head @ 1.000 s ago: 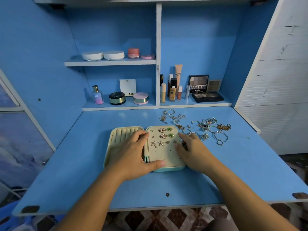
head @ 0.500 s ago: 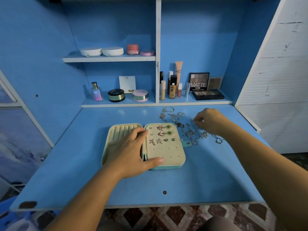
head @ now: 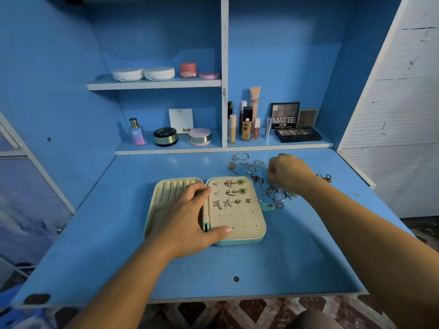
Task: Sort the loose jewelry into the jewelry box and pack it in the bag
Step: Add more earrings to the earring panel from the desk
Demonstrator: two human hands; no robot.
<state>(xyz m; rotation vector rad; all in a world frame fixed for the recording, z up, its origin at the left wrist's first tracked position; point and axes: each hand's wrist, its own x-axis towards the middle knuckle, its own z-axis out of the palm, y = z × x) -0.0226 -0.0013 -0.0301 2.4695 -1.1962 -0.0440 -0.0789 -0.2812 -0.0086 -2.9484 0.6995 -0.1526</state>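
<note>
Cream-lined mint jewelry box (head: 237, 222) lies open on blue desk (head: 285, 257), few earrings (head: 234, 191) pinned; loose metal jewelry (head: 275, 194) beside it waits. Our left hand (head: 183, 222) rests flat on the box; our right hand (head: 288, 173) curls over that jewelry, and we cannot tell what it holds.

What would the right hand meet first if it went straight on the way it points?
Probably the loose tangle of silver chains and rings on the blue desk, just beyond the knuckles of the right hand; its height above the desk is unclear.
</note>
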